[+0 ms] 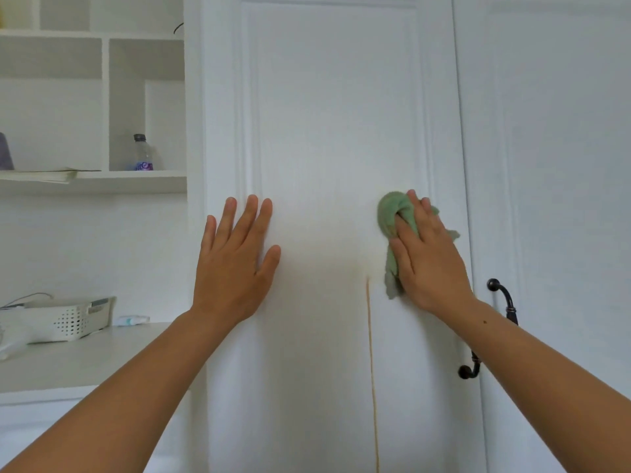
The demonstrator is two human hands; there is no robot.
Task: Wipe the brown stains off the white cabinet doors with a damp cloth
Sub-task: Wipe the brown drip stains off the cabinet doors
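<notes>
The left hand (pixel 235 264) lies flat against the white cabinet door (pixel 324 114), palm to the panel, its fingers (pixel 251 216) straight and slightly spread, the thumb out to the side. It holds nothing.

The right hand (pixel 430 264) presses a green cloth (pixel 392 213) against the same door, near the door's right edge. Its fingers lie nearly straight over the bunched cloth, and a fold of the cloth wraps over the forefinger. The thumb runs along the cloth's lower part; whether it hooks the fabric there is hard to tell. The cloth shows above and to the left of the hand, with a tail hanging down beside the thumb.

A thin brown stain (pixel 372 370) runs as a vertical streak down the door. Its top is just below and left of the cloth's hanging tail, and it goes on to the bottom of the view. It lies between the two forearms. Around the hands the panel has a faint yellowish tinge.

A dark curved handle (pixel 505 302) sits on the door's right edge, partly hidden behind the right wrist. Another white door (pixel 563 165) stands to the right.

To the left are white shelves (pixel 102 179) with a clear bottle (pixel 143 155) in one compartment and some flat papers (pixel 44 175) beside it. Below, a white bench (pixel 85 356) carries a perforated basket (pixel 65 322) and a small tube (pixel 131 320).
</notes>
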